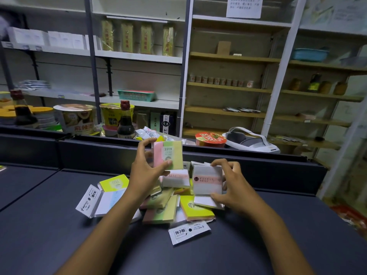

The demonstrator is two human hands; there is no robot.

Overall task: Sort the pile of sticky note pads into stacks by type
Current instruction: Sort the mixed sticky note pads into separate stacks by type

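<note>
I observe the left hand (148, 169) raised above the pile, its grip grasping a tri-colour pad (168, 154) of pink, green and yellow strips marked 2209. The thumb lies across the pad's lower front edge and the fingers curl behind its left side, so the pad stands upright, face toward me, clear of the tabletop (49, 225).

The right hand (231, 185) is lower and to the right. Its grip grasps a white wrapped pad (207, 182) with a pink band and a dark round mark; the fingers hook over the top edge and the thumb presses the bottom edge. This pad sits tilted on the right side of the pile, touching the packs beneath it.

The pile (168, 207) lies on the tabletop between and below both hands. I note a yellow-green pad (114, 183) at its left edge, a white labelled pack (90, 200) just beside that, and another white labelled pack (188, 233) at the near edge, lying flat.

Behind the tabletop stand a soy sauce bottle (125, 120) and instant noodle bowls (76, 118).
</note>
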